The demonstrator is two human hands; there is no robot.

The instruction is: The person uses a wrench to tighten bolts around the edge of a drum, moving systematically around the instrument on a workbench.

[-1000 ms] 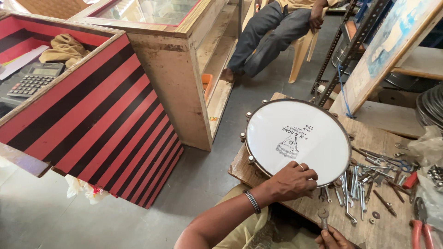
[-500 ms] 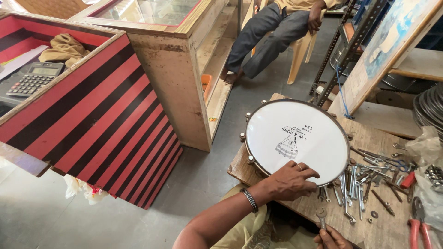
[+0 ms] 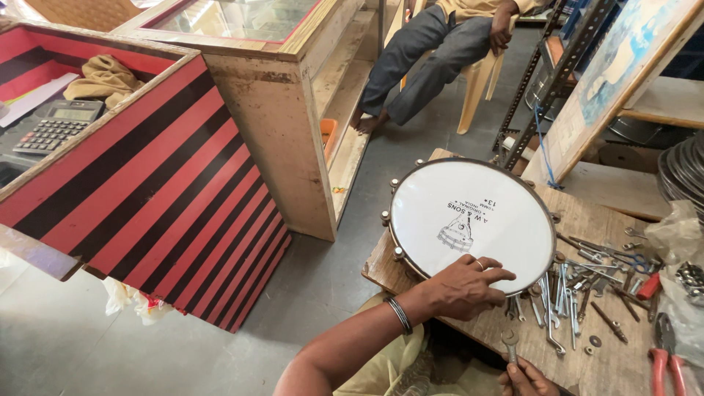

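The white-skinned drum (image 3: 473,220) lay flat at the workbench's (image 3: 587,220) near-left corner with lugs already fitted around its rim, left hand (image 3: 463,287) pressing it with fingers spread, right hand (image 3: 525,380) pinching a spanner (image 3: 510,345), tightening apparently unfinished.

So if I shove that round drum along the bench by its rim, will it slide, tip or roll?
The drum lies flat and wide, so it probably slides rather than tips or rolls. Its metal rim looks stiff; the white skin may dent if pressed. The left hand rests on its near edge, and loose tools beside it could snag it.
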